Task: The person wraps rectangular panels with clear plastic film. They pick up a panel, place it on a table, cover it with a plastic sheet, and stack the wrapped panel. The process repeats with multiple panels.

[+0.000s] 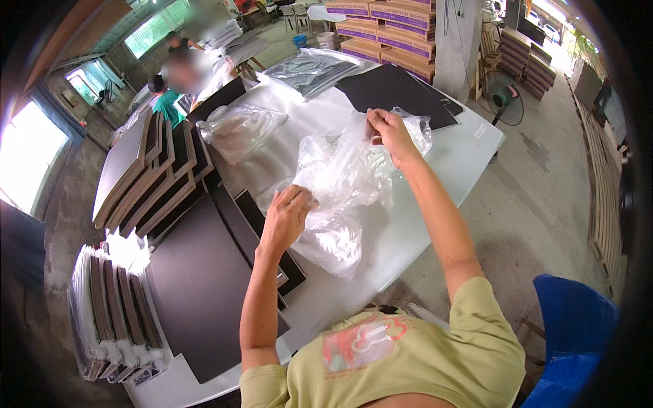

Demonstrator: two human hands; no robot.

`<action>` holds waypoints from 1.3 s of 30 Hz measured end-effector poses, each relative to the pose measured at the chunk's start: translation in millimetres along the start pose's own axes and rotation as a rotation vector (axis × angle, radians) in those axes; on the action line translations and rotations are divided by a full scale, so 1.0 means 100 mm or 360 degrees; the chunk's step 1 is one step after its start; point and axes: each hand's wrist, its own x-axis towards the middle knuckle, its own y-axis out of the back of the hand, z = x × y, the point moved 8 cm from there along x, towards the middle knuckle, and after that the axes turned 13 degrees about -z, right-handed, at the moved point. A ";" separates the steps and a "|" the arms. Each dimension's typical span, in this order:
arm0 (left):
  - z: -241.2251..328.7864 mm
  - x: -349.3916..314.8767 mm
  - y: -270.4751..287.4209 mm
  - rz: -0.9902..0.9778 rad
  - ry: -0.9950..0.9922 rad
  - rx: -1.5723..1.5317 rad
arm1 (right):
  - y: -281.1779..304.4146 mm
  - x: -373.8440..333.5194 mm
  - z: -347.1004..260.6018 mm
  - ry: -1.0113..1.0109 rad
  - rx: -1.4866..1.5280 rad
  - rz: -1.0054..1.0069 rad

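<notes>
A crumpled clear plastic bag (340, 180) is stretched between my two hands above the white table (415, 217). My left hand (289, 211) pinches its near left side, with the fingers curled into the film. Farther off and to the right, my right hand (391, 134) grips the upper edge of the same plastic. Loose folds hang toward me and rest against the tabletop. Just beyond my right hand lie flat black boards (401, 92). Left of my left hand, large black boards (201, 279) cover that side of the table.
Stacked black boards (153, 177) and plastic-wrapped boards (112, 313) line the left side. More clear plastic (241, 129) and a wrapped pack (309, 68) lie toward the back. Cartons (388, 41), a pillar (457, 54) and a fan (505, 96) stand beyond; a blue chair (575, 319) is at right.
</notes>
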 end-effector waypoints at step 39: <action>2.15 0.04 -1.20 -0.0489 -0.0589 -0.1230 | 0.26 -2.79 -0.43 0.0117 0.0076 0.0410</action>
